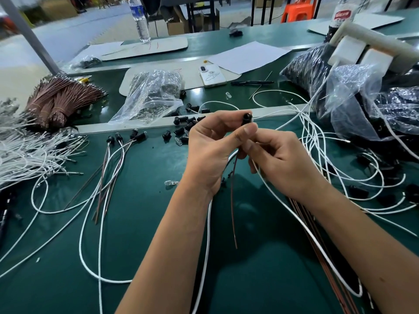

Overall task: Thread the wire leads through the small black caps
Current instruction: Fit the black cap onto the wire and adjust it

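Note:
My left hand (209,150) pinches a small black cap (246,117) above the green table. My right hand (275,155) meets it from the right, thumb pressed against the cap's lower end. A thin brown wire lead (233,207) hangs down from between the hands. A white wire lead (294,214) runs down from under my right fingers toward the lower right; another white wire (207,234) falls below my left wrist. Loose black caps (184,125) lie scattered just beyond the hands. Several finished caps with leads (118,138) lie to the left.
Bundles of brown wires (61,96) and white wires (29,152) lie at the left. A clear bag of small metal parts (154,96) sits behind the caps. Bags of black parts (362,98) fill the right side. A phone (212,75), a pen (251,82) and a water bottle (139,19) stand farther back.

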`<state>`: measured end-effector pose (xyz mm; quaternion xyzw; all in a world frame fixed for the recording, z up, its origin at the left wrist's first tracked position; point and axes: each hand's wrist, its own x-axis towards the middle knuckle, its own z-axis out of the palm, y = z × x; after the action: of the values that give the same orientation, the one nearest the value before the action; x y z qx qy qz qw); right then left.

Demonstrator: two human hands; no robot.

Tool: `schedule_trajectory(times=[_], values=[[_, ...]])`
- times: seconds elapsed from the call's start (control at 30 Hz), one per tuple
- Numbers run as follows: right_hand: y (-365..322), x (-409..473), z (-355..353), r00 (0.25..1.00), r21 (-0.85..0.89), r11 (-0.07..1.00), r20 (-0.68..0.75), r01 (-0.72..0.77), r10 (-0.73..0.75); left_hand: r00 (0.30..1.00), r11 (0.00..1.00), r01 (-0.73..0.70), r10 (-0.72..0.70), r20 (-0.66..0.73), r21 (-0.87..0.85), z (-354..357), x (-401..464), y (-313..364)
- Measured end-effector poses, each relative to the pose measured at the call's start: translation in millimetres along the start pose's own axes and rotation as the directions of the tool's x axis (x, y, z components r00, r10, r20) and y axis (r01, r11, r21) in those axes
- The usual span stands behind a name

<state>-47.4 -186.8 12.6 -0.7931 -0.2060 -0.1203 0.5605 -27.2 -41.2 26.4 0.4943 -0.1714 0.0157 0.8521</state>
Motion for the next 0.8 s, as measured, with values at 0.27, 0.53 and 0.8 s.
schedule_trajectory(times=[0.27,0.53,0.8], values=[[1.0,0.1,4.8,0.997,0.223,0.974,-0.057,-0.045,0.059,0.998,0.999,0.051,-0.051,-0.046,-0.011,4.7,-0.4,-4.1],[2.5,1.4,-3.0,0.995,0.27,0.96,-0.043,-0.073,0.088,0.999,0.999,0.054,-0.054,0.001,-0.004,4.6,-2.6,-3.6],[5.8,1.7,-2.3,0.989,0.246,0.969,-0.134,-0.028,0.063,0.997,0.998,0.011,-0.006,-0.076,0.063,4.2,-0.4,-6.9]])
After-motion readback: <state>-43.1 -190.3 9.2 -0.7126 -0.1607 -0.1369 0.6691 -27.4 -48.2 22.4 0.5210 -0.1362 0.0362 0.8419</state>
